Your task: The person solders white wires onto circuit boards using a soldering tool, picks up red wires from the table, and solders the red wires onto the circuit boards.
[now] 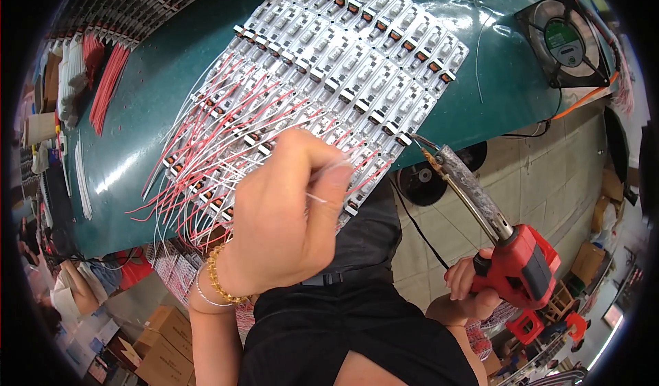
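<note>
White wire (pixel 316 198) is pinched between the thumb and forefinger of the left hand (pixel 285 211), whose other fingers are mostly hidden. The right hand (pixel 473 286) has its fingers wrapped around the grip of a red soldering gun (pixel 519 266), the metal barrel slanting up and leftward. Its thin tip sits just beside the right side of a panel of small circuit modules (pixel 357 60), too close to tell whether they touch.

That panel lies aslant on the green surface (pixel 494 108), its lower part reaching past the near edge above the person's lap. Red and white leads (pixel 199 145) fan out over its lower left portion, many hanging loose beyond its left side, and the left hand is above their right end.

Farther out, a square black cooling fan (pixel 566 39) is by the surface's right edge. A single thin wire (pixel 478 60) lies between fan and panel. Toward the left edge are a bundle of red wires (pixel 110 87) and, nearer the near left corner, some straight white wires (pixel 82 180). More rows of modules (pixel 137 5) occupy the far left corner.
</note>
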`<action>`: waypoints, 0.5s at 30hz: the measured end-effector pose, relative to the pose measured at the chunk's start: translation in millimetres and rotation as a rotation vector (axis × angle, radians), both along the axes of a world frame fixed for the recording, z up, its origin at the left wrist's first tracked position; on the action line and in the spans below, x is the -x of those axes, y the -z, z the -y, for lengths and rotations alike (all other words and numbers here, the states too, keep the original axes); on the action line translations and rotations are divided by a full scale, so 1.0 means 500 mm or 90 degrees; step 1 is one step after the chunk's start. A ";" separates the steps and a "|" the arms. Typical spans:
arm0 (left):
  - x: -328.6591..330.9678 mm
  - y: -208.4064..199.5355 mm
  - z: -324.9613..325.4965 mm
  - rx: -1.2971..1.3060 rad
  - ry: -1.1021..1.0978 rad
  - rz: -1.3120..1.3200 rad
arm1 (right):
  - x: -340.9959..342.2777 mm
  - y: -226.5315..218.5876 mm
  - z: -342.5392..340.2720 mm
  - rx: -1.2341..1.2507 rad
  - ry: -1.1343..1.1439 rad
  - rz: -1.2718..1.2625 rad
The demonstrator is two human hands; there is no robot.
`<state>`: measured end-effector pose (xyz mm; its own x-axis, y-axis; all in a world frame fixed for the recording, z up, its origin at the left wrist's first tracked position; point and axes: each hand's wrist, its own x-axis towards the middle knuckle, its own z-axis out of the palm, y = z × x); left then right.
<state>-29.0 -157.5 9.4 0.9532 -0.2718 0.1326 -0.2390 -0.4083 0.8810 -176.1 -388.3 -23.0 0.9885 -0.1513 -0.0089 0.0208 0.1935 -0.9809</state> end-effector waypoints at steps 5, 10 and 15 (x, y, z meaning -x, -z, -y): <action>0.005 0.016 0.034 -0.101 -0.003 0.125 | 0.004 -0.008 -0.001 -0.029 0.011 0.004; 0.003 0.033 0.040 -0.178 -0.008 0.141 | 0.017 0.004 0.014 0.033 -0.038 0.007; 0.000 0.022 0.047 -0.215 -0.007 0.101 | 0.011 -0.006 -0.012 -0.026 0.068 -0.078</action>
